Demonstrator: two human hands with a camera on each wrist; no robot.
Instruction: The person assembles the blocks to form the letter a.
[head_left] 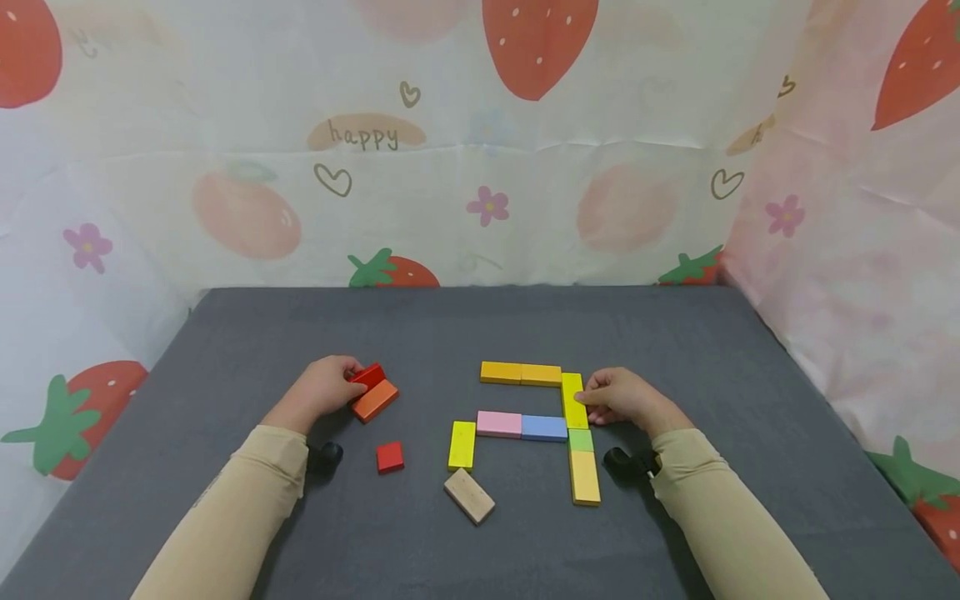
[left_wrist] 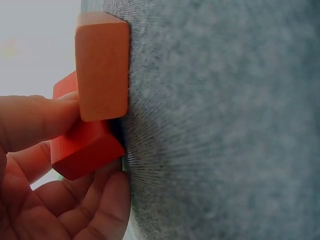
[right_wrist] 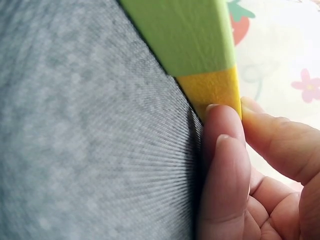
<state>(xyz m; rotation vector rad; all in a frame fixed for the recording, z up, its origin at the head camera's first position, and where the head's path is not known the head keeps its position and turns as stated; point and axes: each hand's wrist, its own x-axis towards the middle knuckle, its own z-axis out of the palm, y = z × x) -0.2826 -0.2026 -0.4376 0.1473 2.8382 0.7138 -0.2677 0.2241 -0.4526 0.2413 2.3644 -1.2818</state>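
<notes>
On the left, my left hand [head_left: 324, 390] pinches a red block [head_left: 369, 377] between thumb and fingers. An orange block [left_wrist: 102, 70] lies right against it, by the thumb tip. My right hand [head_left: 624, 396] is at a yellow block [head_left: 572, 392] in the right column, its thumb on top and bent fingers [right_wrist: 225, 180] against the side. A green block [right_wrist: 187, 40] touches that yellow block's end, with a light orange block [head_left: 585, 479] below it. Two orange-yellow blocks [head_left: 521, 373] form the top row. Pink [head_left: 498, 424] and blue [head_left: 543, 428] blocks make the middle row.
Another yellow block [head_left: 462, 446] stands at the middle row's left end. A plain wooden block [head_left: 470, 497] lies askew at its lower end. A small red block [head_left: 390, 457] lies apart on the grey cloth [head_left: 450, 325]. Printed curtains [head_left: 540, 233] surround the table.
</notes>
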